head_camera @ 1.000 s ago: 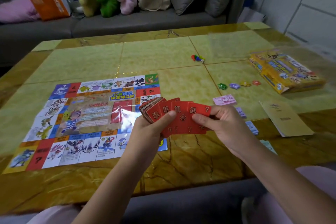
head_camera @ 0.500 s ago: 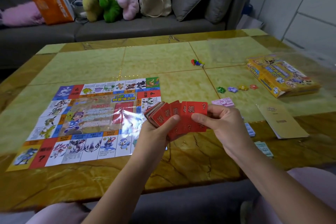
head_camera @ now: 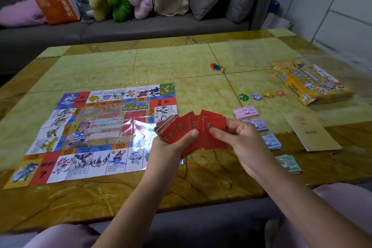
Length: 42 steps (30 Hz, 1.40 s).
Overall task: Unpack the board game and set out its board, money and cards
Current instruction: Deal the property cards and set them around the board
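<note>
A fan of red cards [head_camera: 201, 127] is held over the table's near side by both hands. My left hand [head_camera: 171, 149] grips the stack from below, thumb on top. My right hand [head_camera: 239, 143] pinches the rightmost cards. The paper game board [head_camera: 94, 131] lies flat at the left, its right edge partly hidden by the cards. Several money stacks lie to the right: pink [head_camera: 246, 112], purple [head_camera: 260, 126], blue [head_camera: 271, 142] and green [head_camera: 288, 164]. The yellow game box [head_camera: 312, 80] sits at the far right.
Small coloured tokens [head_camera: 261, 95] lie in a row, and pawns with a die [head_camera: 218, 66] sit mid-table. A tan booklet [head_camera: 310, 131] lies right of the money. A grey sofa [head_camera: 141, 28] with plush toys, a tote bag and cushions stands behind the marble table [head_camera: 181, 62].
The view shifted slightly. The fanned red cards have been pushed closer together between my hands, which stay in about the same spot over the table.
</note>
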Motion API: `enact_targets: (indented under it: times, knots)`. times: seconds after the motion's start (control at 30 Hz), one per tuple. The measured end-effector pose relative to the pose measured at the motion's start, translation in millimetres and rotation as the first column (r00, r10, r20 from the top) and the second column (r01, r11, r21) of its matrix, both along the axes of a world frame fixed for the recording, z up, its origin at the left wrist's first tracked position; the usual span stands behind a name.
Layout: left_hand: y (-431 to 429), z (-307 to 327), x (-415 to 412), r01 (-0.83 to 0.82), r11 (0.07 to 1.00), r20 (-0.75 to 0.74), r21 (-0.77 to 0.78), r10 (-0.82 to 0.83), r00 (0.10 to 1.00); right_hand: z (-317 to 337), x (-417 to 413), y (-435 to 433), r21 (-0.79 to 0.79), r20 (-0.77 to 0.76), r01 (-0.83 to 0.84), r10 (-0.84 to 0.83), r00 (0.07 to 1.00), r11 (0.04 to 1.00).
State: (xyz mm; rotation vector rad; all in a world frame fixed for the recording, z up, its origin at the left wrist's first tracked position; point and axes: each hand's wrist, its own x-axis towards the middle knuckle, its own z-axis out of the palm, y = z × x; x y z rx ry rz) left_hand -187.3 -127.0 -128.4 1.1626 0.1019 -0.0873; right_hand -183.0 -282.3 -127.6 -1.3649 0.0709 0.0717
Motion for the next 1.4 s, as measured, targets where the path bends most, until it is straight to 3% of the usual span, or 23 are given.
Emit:
enact_targets:
  times: [0.13,0.37,0.5,0.63,0.83,0.9,1.03,1.17,1.4]
  knots:
    - [0.9,2.0,1.4,0.097,0.987,-0.037,-0.128,-0.102,0.994,-0.5,5.2,-5.2,-0.056,-0.004,0.064,-0.065,0.998,0.996]
    - [1.8,-1.8,0.4,0.018,0.999,-0.026,0.043,-0.017,1.000,-3.1,-2.3,1.3,-0.062,0.013,-0.122,0.123,0.992,0.991]
    - [3.0,1.9,2.0,0.081,0.990,-0.086,-0.118,-0.092,0.992,-1.7,4.0,-2.3,-0.021,0.010,-0.020,0.021,1.000,1.000]
    - [7.8,-0.7,1.4,0.125,0.991,-0.017,0.037,-0.124,0.992,-0.5,2.9,-8.6,0.004,-0.002,-0.116,0.116,0.993,0.993]
    - [8.4,-3.9,1.0,0.013,0.979,0.024,0.202,-0.018,1.000,-2.7,-1.6,-1.4,-0.062,0.016,-0.170,0.172,0.985,0.983]
    - [8.3,-1.1,1.2,0.051,0.979,0.010,0.197,-0.054,0.999,-3.3,-1.3,0.4,-0.068,0.031,-0.119,0.121,0.992,0.991]
    - [10.5,1.6,3.0,0.177,0.984,-0.056,-0.012,-0.177,0.983,-4.5,5.0,-5.3,-0.038,0.008,0.007,-0.007,1.000,0.999]
    - [14.1,-1.9,1.2,0.157,0.967,0.008,0.202,-0.162,0.987,-4.1,1.1,-5.4,-0.046,0.012,-0.023,0.024,1.000,0.999]
    - [11.5,-4.6,3.5,0.022,0.980,0.000,0.197,-0.022,1.000,-6.1,-0.7,-3.0,-0.067,0.056,0.042,-0.038,0.998,0.997]
